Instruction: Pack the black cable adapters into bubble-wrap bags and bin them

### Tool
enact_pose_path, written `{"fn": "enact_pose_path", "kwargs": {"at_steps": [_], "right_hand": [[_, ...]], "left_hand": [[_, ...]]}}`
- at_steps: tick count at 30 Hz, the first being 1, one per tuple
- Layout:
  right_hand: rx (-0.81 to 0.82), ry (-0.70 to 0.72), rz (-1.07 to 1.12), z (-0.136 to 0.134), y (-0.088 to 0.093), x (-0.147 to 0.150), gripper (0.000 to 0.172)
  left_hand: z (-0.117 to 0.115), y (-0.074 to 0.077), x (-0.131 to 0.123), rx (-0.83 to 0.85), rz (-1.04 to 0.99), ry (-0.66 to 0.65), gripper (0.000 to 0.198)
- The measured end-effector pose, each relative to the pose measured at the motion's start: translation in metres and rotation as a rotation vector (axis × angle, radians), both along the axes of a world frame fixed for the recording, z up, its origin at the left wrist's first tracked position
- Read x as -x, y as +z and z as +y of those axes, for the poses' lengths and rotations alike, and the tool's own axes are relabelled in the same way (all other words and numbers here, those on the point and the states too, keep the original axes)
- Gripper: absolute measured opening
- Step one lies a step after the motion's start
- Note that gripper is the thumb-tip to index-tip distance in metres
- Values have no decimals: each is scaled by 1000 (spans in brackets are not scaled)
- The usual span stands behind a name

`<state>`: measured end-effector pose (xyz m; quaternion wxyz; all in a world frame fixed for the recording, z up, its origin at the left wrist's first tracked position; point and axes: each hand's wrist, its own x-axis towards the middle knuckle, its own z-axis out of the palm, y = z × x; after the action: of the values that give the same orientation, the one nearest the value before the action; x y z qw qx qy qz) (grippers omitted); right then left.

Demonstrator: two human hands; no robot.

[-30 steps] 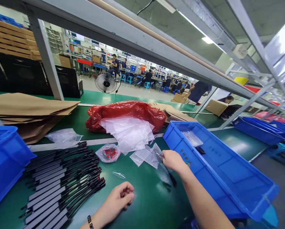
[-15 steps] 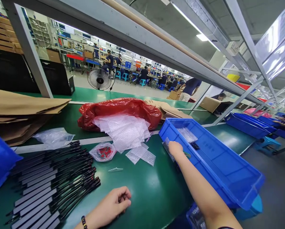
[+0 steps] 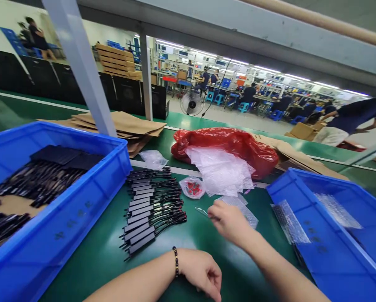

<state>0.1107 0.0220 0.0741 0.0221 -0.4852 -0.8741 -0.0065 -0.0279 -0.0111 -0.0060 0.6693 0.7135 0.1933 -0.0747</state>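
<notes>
My left hand (image 3: 202,270), a beaded bracelet at its wrist, rests near the front of the green bench with fingers curled and nothing visible in them. Further forward, my right hand (image 3: 230,222) has its fingers bent together at the end of a thin clear strip (image 3: 201,211); whether it grips the strip is hidden. Just beyond it are flat bubble-wrap pouches (image 3: 242,209). Left of the strip lies a row of slim grey-black modules with black cables (image 3: 143,228). A clear bag of small red pieces (image 3: 192,187) sits behind the strip.
A blue bin (image 3: 81,209) with black cabled parts stands at left. A filled bubble pouch (image 3: 290,222) leans against the right blue bin (image 3: 320,243). Behind are a red plastic bag (image 3: 225,138) with bubble pouches spilling out, cardboard sheets (image 3: 128,123) and a metal post (image 3: 81,63).
My right hand has left the pouch against the right bin and come left to the clear strip. My left hand stays low, its fingers now pointing down more. The view has swung left.
</notes>
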Motion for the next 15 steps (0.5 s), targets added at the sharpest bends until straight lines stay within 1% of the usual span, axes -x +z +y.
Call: {"fn": "enact_pose_path", "kwargs": {"at_steps": [1,3,5,7,9,11,13,15], "right_hand": [[45,98,-7,-2,-4,25,16],[103,275,-17,-4,-15,67,13],[140,361,-53,-2,-26,96,13],[159,372,-97,3,-37,111,13],[157,355,-119,6,-45,117,14],[154,357,-107,6,-47,115,14],[164,365,-60,3,-40,106,12],[189,342,42,-2,-28,89,10]], "left_hand": [[0,-2,-1,-12,20,-53,23],[0,-8,-4,-51,35,-107,19],[0,-14,-6,-46,33,-121,18],[0,-18,-8,5,27,-124,19],[-1,-20,-9,48,29,-122,20],[-1,-20,-8,72,34,-109,20],[-1,-18,-7,86,37,-93,17],[0,-14,-5,108,41,-84,14]]}}
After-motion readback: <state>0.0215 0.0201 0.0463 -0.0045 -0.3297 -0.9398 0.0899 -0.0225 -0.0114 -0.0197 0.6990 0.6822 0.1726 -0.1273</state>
